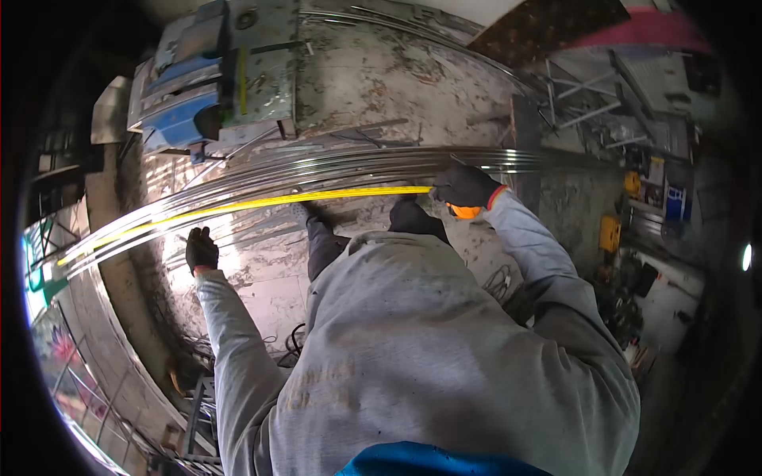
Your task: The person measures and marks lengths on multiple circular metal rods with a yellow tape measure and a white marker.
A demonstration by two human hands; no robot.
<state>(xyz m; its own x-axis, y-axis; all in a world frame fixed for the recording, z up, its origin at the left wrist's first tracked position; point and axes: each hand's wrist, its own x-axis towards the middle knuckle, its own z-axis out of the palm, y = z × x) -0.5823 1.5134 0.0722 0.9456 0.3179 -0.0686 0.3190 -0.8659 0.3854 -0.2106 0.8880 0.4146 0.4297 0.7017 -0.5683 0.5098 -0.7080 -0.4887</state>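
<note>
A yellow tape measure blade (317, 195) stretches from my right hand far to the left, along a bundle of long shiny metal bars (341, 163). My right hand (467, 187), in a dark glove with a red-orange cuff edge, is closed around the tape measure; its orange case (463, 211) shows below the fingers. A thin dark stick pokes up near that hand's knuckles; I cannot make out what it is. Lower left, my left hand (203, 251), also dark-gloved, is held with fingers raised and somewhat apart, short of the bars and not touching the blade.
My feet stand close to the bars on a stained concrete floor (381, 87). A blue and grey machine (182, 103) stands at the upper left. Metal frames (587, 99) lie upper right. Yellow tool cases (609, 232) and a blue box (675, 204) sit along the right. Cables (498, 282) lie near my right side.
</note>
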